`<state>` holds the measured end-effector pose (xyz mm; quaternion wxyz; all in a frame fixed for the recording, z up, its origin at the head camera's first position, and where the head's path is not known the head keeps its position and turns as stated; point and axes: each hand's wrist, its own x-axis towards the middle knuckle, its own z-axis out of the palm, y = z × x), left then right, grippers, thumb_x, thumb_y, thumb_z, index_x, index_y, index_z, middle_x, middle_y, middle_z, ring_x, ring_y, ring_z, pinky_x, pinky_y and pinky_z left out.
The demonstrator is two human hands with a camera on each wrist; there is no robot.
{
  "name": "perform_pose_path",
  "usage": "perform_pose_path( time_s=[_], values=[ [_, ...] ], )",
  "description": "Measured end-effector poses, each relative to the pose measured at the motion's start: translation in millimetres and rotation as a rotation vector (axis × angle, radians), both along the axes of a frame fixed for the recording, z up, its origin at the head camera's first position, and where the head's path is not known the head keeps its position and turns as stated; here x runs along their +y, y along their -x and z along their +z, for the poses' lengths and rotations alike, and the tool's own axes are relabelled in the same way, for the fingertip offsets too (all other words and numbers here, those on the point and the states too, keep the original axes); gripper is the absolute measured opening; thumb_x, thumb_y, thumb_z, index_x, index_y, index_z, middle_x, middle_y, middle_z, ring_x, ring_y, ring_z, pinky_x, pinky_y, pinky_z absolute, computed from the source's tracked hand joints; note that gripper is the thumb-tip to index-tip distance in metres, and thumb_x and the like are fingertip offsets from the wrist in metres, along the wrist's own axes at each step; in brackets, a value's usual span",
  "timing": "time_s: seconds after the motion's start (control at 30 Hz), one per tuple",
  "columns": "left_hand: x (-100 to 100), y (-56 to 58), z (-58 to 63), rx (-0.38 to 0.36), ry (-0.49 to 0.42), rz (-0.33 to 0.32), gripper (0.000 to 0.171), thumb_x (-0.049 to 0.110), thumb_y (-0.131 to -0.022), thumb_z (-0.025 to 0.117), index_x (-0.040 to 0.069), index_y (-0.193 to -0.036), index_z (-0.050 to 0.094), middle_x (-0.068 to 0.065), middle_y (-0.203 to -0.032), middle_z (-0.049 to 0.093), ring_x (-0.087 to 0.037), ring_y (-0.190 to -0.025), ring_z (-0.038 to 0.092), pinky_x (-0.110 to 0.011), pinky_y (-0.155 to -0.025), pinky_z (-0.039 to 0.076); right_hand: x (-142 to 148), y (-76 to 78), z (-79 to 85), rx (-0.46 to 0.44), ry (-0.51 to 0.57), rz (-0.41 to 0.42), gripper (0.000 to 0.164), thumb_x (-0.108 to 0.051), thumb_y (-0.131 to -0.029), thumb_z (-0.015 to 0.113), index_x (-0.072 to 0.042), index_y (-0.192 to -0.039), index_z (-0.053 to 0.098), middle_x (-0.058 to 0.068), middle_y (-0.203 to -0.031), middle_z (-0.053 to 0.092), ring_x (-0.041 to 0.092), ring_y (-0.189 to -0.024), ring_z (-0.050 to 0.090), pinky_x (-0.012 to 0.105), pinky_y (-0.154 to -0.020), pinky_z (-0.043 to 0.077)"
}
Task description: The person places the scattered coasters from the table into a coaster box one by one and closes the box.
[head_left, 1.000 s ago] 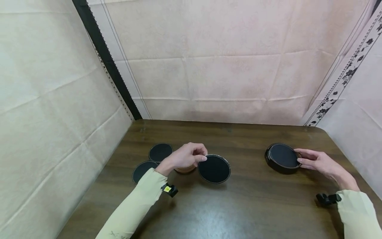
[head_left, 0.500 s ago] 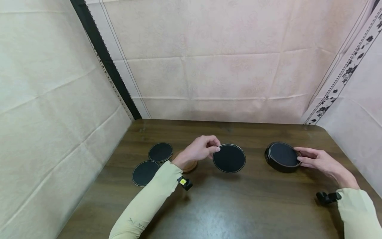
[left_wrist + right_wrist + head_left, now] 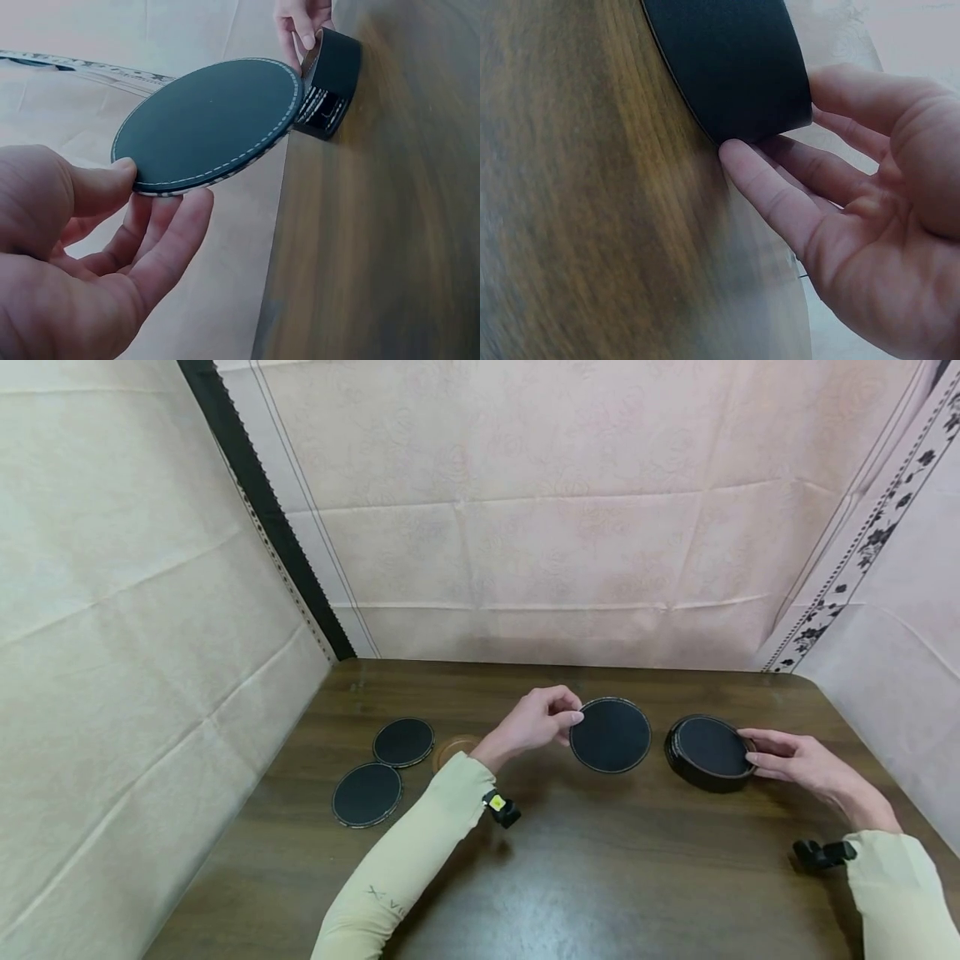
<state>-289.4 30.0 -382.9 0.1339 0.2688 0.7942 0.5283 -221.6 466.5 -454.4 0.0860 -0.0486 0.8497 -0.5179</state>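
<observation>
My left hand [image 3: 536,727] pinches a round black coaster [image 3: 611,735] at its edge, thumb on top and fingers underneath. White stitching rings the coaster [image 3: 210,124] in the left wrist view. It is tilted in the air, just left of a round black coaster holder [image 3: 708,756]. Through a gap in the holder's wall [image 3: 345,64], several stitched coaster edges show. At the holder's right side, my right hand [image 3: 817,772] grips the wall between thumb and fingers. In the right wrist view, one fingertip [image 3: 735,154] sits low against the holder [image 3: 735,67].
Two black coasters lie on the wooden table [image 3: 600,877] at the left, one [image 3: 403,742] behind the other [image 3: 367,794]. Beside them a brown round disc [image 3: 450,750] is partly hidden by the left wrist. Cloth walls [image 3: 562,568] stand around the back and sides.
My left hand has carried the coaster right and toward the back, closer to the holder, uncovering the two coasters at the left. My right hand and the holder have stayed in place.
</observation>
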Motion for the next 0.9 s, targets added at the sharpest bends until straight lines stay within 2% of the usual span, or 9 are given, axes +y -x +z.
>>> perform_pose_path(
  time_s=[0.13,0.33,0.47,0.73,0.9],
  values=[
    [14.4,4.8,-3.7,-0.056,-0.061,0.041,0.008,0.015,-0.094,0.066,0.013,-0.101,0.066,-0.007,-0.087,0.061,-0.021,-0.068,0.065,-0.029,-0.063,0.059,0.6,0.0,-1.1,0.007,0.010,0.000,0.062,-0.016,-0.095,0.065,0.008,-0.144,0.036,-0.031,-0.114,0.055,-0.004,-0.099,0.065,0.026,-0.080,0.058],
    [41.6,7.7,-8.3,-0.155,-0.180,0.074,0.007,0.012,-0.094,0.066,0.009,-0.099,0.066,-0.006,-0.080,0.058,-0.018,-0.065,0.064,-0.049,-0.077,0.059,0.7,0.5,-2.1,0.016,0.012,0.004,0.062,-0.016,-0.095,0.065,0.008,-0.144,0.036,-0.030,-0.115,0.055,-0.004,-0.100,0.065,0.026,-0.081,0.058],
    [59.3,6.6,-11.2,-0.221,-0.260,0.081,0.006,0.009,-0.094,0.065,0.005,-0.099,0.065,-0.004,-0.076,0.056,-0.017,-0.064,0.063,-0.055,-0.082,0.056,-1.0,1.2,-2.3,0.010,0.001,-0.006,0.063,-0.018,-0.095,0.065,0.007,-0.145,0.036,-0.033,-0.114,0.054,-0.005,-0.100,0.064,0.026,-0.081,0.058],
    [91.6,6.2,-22.1,-0.340,-0.343,0.129,0.004,0.008,-0.093,0.066,0.007,-0.097,0.067,-0.004,-0.077,0.059,-0.015,-0.063,0.063,-0.052,-0.081,0.057,-0.7,0.1,-1.4,0.004,-0.011,-0.004,0.064,-0.019,-0.095,0.065,0.008,-0.145,0.035,-0.032,-0.114,0.053,-0.005,-0.099,0.065,0.025,-0.081,0.058],
    [111.2,7.9,-32.5,-0.409,-0.372,0.189,0.003,0.008,-0.093,0.066,0.009,-0.095,0.067,-0.003,-0.078,0.061,-0.015,-0.063,0.061,-0.039,-0.068,0.060,-0.4,-0.5,-0.4,0.001,-0.018,-0.006,0.063,-0.018,-0.095,0.065,0.008,-0.145,0.035,-0.033,-0.113,0.054,-0.004,-0.099,0.065,0.025,-0.080,0.058]
  ],
)
